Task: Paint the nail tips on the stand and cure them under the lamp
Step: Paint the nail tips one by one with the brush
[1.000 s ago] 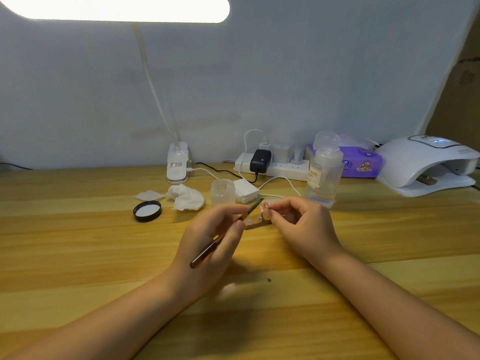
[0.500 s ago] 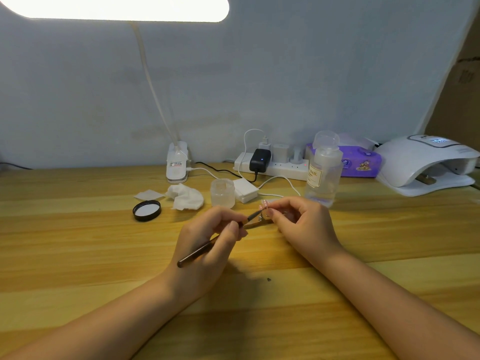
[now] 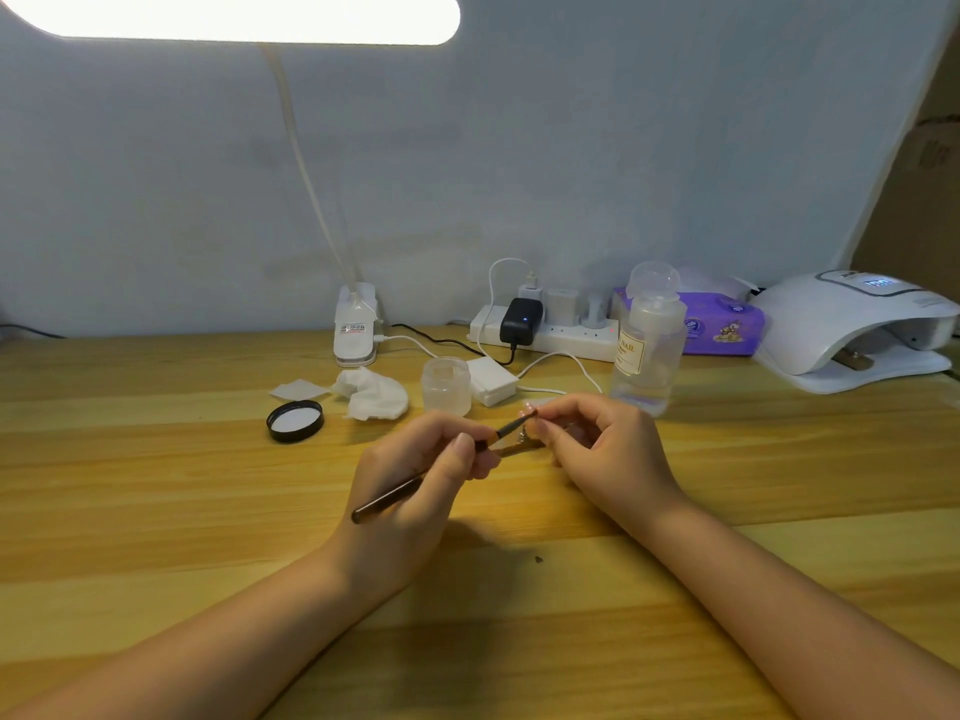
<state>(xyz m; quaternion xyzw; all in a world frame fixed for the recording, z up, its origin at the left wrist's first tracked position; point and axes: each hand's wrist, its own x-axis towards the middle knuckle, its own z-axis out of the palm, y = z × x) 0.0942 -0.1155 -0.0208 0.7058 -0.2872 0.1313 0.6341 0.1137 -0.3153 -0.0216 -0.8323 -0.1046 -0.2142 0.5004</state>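
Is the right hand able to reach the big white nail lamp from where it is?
Probably yes, but not right away. The right hand is pinching the nail tip on its stand. The nail lamp sits off to that side, with only bare table between them.

Wooden table [image 3: 156, 511] against pale wall [image 3: 571, 148]. Lit desk lamp [image 3: 244, 15] overhead — its clip base [image 3: 355, 324] at table's back edge. White power strip [image 3: 550, 337] beside it, black adapter [image 3: 521, 321] plugged in, white cable [image 3: 558, 358] trailing forward. Purple tissue pack [image 3: 722, 324] right of strip. Clear pump bottle [image 3: 647, 345] in front of pack. Small clear jar [image 3: 445, 385] just beside stack of white pads [image 3: 491, 379]. Crumpled wipe [image 3: 371, 393], flat pad [image 3: 298, 389], black lid [image 3: 294, 420] — grouped left of jar.
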